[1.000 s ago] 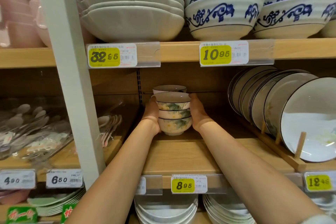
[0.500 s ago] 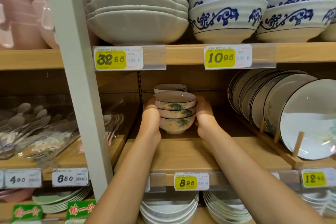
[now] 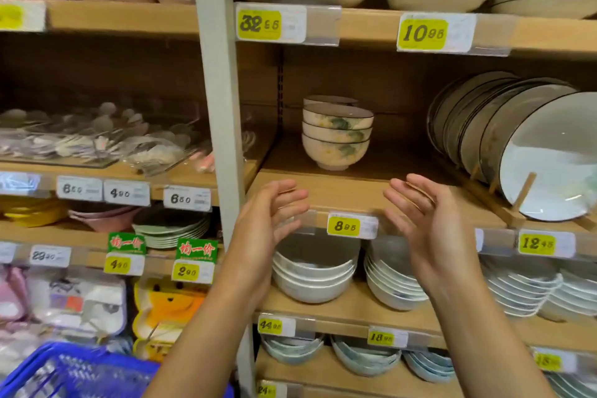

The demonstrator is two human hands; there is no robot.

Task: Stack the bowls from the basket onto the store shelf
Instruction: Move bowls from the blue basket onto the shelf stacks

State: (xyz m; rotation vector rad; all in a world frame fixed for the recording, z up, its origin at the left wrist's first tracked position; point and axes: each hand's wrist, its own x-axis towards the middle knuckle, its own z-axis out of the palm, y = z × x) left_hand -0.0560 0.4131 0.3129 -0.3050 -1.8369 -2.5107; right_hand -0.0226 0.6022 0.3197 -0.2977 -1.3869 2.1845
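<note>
We face a wooden shelf (image 3: pixel 323 194) in a crockery aisle — the stacked floral bowls (image 3: pixel 336 136) stand on it, behind a yellow tag (image 3: pixel 344 225) reading 8 95. Our left hand (image 3: pixel 268 220) and right hand (image 3: pixel 423 220) hover empty, fingers loose.

Bare shelf board (image 3: pixel 339 194) lies open on both sides of the bowl stack (image 3: pixel 336 136) — at 9 o'clock the grey upright (image 3: pixel 219 107) walls it, at 3 o'clock racked plates (image 3: pixel 504 139), at 12 the upper shelf (image 3: pixel 368 26).
</note>
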